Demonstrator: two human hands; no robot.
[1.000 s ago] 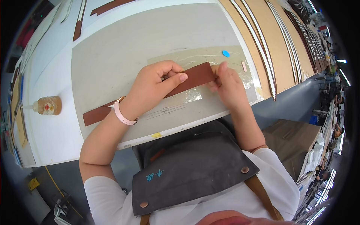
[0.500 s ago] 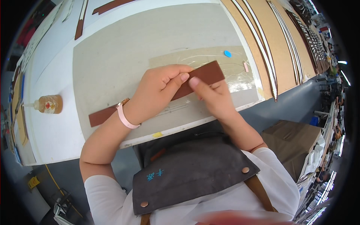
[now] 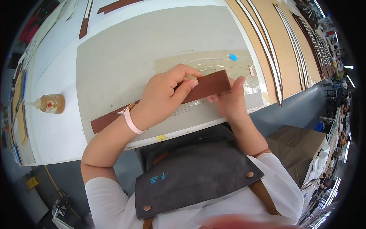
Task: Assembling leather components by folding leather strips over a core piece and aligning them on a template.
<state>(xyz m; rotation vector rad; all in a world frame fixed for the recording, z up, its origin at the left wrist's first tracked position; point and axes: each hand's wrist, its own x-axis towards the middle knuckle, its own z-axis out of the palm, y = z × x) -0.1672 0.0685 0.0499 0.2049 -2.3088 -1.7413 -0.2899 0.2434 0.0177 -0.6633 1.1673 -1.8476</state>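
A long brown leather-like strip [image 3: 210,84] lies slantwise over the grey mat, its right end lifted towards me. My left hand [image 3: 160,91], with a pink-banded watch at the wrist, pinches it between thumb and forefinger near that end. Beyond this wrist, the strip's left end rests on the mat. My right hand [image 3: 234,104] is at the strip's right end, thumb raised and apart from it. The other right fingers reach beneath the strip and are partly hidden; they seem to touch its underside.
Under the work is a grey mat [image 3: 114,65] with a clear sheet [image 3: 171,63] on it. A blue oval piece [image 3: 233,57] and a small pink piece [image 3: 251,71] lie on the right. An amber bottle [image 3: 52,104] stands left. Brown-and-white strips [image 3: 267,49] lie on tan board.
My right thumb has come off the strip's top face and now points up beside its end. The strip's right end has dropped slightly towards me. My left hand keeps its pinch.
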